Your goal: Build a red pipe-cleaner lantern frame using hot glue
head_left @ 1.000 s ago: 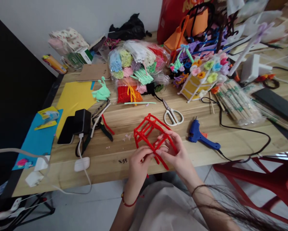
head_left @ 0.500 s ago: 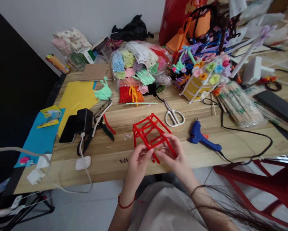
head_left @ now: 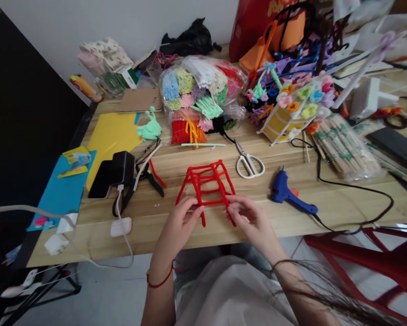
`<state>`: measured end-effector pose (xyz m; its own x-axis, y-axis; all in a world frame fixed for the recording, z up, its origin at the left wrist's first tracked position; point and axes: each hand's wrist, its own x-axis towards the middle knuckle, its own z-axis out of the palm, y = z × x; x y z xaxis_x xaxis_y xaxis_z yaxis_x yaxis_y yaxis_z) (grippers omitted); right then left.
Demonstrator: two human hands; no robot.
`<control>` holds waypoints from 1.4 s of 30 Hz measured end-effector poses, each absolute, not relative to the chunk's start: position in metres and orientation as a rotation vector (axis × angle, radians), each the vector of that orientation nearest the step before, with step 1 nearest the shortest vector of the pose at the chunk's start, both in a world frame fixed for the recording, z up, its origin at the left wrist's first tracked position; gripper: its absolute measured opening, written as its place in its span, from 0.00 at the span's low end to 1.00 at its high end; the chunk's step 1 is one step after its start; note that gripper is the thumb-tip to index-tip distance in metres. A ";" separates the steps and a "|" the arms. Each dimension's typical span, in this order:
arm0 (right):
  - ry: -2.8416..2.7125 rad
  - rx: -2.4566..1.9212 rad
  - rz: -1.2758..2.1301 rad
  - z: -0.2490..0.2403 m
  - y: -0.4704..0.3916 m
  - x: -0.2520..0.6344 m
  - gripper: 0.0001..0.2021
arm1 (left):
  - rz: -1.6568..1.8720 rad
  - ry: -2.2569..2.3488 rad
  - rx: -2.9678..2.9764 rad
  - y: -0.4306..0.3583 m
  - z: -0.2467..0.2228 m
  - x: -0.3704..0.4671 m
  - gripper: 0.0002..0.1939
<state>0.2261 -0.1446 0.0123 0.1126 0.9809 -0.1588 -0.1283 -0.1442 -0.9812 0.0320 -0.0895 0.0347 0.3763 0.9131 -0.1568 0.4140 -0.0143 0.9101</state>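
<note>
- Because the red pipe-cleaner frame (head_left: 220,184) is a soft, open lattice, I judge it wants steadying from two sides; on my feed it sits at the front of the counter (head_left: 156,235), though I can't tell whether every leg bears on the wood.
- The left hand (head_left: 180,222) grasps the frame's near left corner, pinched between thumb and forefinger.
- The right hand (head_left: 254,217) pinches the near right corner likewise, so the pair probably squares that end without crushing it.
- To the right of the frame, the blue hot-glue gun (head_left: 282,189) lies with its nozzle pointing away, its grip nearer the right hand, perhaps for safe reach.
- Just beyond the frame's far right corner, the white-handled scissors (head_left: 246,156) point their blades away, presumably for easy pickup.
- Farther beyond the frame, bagged pipe cleaners (head_left: 196,86) look set back as stock.
</note>
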 end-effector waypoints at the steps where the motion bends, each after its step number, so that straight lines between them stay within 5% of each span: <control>1: -0.966 -1.296 1.265 0.012 -0.145 0.226 0.15 | 0.596 1.208 1.622 -0.090 0.035 0.032 0.08; 22: -0.696 -1.203 1.519 0.017 -0.135 0.233 0.17 | 0.572 1.114 1.314 -0.087 0.027 0.035 0.12; 32: -0.859 -1.592 0.805 -0.007 -0.145 0.292 0.14 | 0.576 1.119 1.198 -0.086 0.031 0.034 0.14; 38: -1.297 -1.925 0.294 -0.030 -0.162 0.353 0.18 | 0.584 1.113 1.174 -0.087 0.034 0.036 0.13; 42: -1.548 -1.994 0.174 -0.033 -0.170 0.371 0.30 | 0.589 1.093 1.155 -0.087 0.035 0.038 0.13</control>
<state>0.3710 -0.1698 -0.0327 0.3104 0.9165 0.2525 0.8376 -0.1380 -0.5286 0.0382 -0.0869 0.0350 0.3976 0.8382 -0.3733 0.1492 0.3423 0.9277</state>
